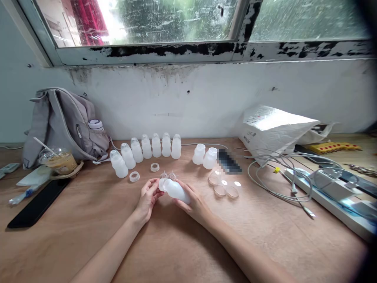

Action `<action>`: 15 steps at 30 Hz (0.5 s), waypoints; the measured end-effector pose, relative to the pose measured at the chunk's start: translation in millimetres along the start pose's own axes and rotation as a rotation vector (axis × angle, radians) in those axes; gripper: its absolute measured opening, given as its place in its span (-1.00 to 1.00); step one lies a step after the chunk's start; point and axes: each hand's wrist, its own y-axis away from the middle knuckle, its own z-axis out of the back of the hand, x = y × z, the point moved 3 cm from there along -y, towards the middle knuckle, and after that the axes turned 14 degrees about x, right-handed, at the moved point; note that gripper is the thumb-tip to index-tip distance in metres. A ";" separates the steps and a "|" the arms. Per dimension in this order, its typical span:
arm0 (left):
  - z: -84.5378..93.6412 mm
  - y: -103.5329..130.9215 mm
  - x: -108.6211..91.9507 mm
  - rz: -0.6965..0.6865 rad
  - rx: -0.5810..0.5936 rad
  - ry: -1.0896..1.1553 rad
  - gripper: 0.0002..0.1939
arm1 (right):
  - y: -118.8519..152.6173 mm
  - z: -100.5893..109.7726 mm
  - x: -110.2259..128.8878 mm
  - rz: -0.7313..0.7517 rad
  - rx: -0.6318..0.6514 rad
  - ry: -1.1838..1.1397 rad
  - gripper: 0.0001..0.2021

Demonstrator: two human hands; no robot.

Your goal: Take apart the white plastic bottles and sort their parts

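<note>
My right hand [196, 202] is closed around a frosted white baby bottle [176, 191], tilted with its neck toward the left. At its mouth, my left hand [149, 198] pinches a small whitish round piece [161, 184]; whether it is a disc or a ring I cannot tell. Just beyond the bottle stand two clear bottle nipples [171, 175]. Two white screw rings [134, 176] lie farther left. A curved row of several capped baby bottles [146, 146] stands behind, and two open bottles [210, 158] stand to the right. Clear caps [232, 192] and white discs [237, 184] lie near my right hand.
A grey backpack [59, 118], an iced drink cup [60, 160] and a black flat object [37, 204] are at the left. Rightward are a blurred-out dark object [229, 161], a silvery-white bag [277, 127], loose cables [265, 188] and a power strip [338, 200].
</note>
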 end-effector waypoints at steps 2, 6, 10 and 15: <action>0.3 -0.4 -1.4 -0.005 0.006 -0.046 -0.72 | 0.0 0.1 -1.0 0.021 -0.033 0.007 -0.52; -0.5 0.0 -5.3 -0.017 0.019 -0.249 -0.72 | 0.4 3.1 -0.2 0.069 -0.042 0.043 -0.59; -0.8 0.4 -6.8 -0.046 0.023 -0.430 -0.69 | 2.6 7.5 4.3 0.111 -0.079 0.106 -0.59; 1.6 0.8 -2.4 -0.028 0.030 -0.486 -0.65 | 4.3 8.8 9.1 0.143 -0.109 0.193 -0.59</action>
